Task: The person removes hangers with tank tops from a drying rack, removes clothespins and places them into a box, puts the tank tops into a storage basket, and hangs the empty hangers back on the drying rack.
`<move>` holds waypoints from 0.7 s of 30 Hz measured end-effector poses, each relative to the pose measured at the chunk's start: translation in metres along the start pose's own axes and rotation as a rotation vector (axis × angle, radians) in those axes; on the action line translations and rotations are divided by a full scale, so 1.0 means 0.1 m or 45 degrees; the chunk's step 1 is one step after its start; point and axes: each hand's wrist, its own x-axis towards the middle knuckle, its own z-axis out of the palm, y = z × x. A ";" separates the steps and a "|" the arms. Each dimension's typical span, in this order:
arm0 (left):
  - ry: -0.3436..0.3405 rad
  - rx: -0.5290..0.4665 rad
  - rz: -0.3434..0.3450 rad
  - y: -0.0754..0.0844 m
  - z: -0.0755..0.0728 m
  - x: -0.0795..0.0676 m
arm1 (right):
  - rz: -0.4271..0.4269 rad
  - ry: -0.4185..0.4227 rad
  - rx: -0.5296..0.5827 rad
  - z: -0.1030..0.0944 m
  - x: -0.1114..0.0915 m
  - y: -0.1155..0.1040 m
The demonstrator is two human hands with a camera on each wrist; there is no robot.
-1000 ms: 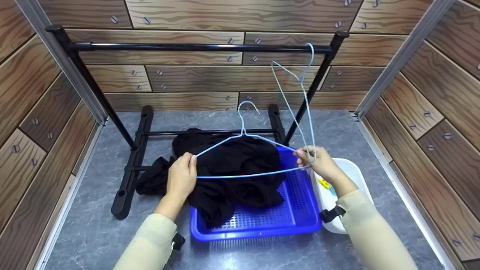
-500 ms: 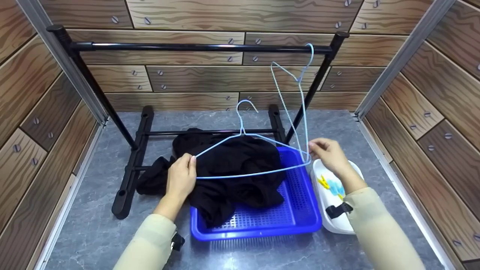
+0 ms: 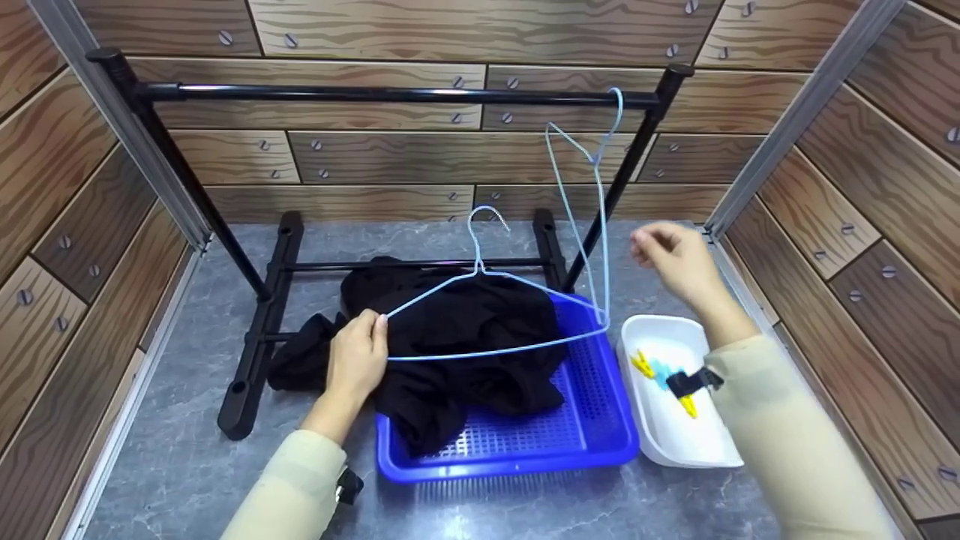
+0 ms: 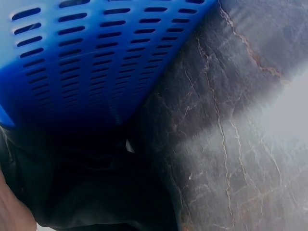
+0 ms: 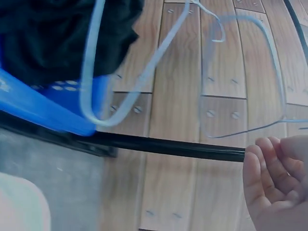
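Note:
My left hand (image 3: 358, 352) grips the left end of a light blue wire hanger (image 3: 480, 352), whose hook points up and away. Under that hanger a black garment (image 3: 465, 315) lies bunched in and over a blue basket (image 3: 517, 469). My right hand (image 3: 679, 262) is apart from the hanger, up to its right, with fingers loosely bent and nothing in them. A second wire hanger (image 3: 602, 225) hangs from the rack between the two. The right wrist view shows the curled fingers (image 5: 276, 178) near the blurred wires. In the left wrist view the held hanger is hidden.
A black garment rack (image 3: 390, 94) stands behind the basket, its feet on the grey floor. Right of the basket sits a white tub (image 3: 652, 442) with yellow clothespins (image 3: 688, 405) and something light blue. Wood-patterned walls (image 3: 847, 247) close in the sides and back.
My right hand has let go of the held hanger's right end and moved up and right. The left hand keeps its hold nearly in place. More of the white tub shows.

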 end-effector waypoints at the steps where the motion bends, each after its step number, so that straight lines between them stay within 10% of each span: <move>1: -0.005 0.001 -0.007 0.00 0.00 0.00 | -0.021 0.021 -0.039 -0.03 0.04 -0.06; 21: 0.014 0.004 -0.022 0.01 0.01 -0.02 | -0.434 0.530 -0.331 -0.18 0.70 -0.77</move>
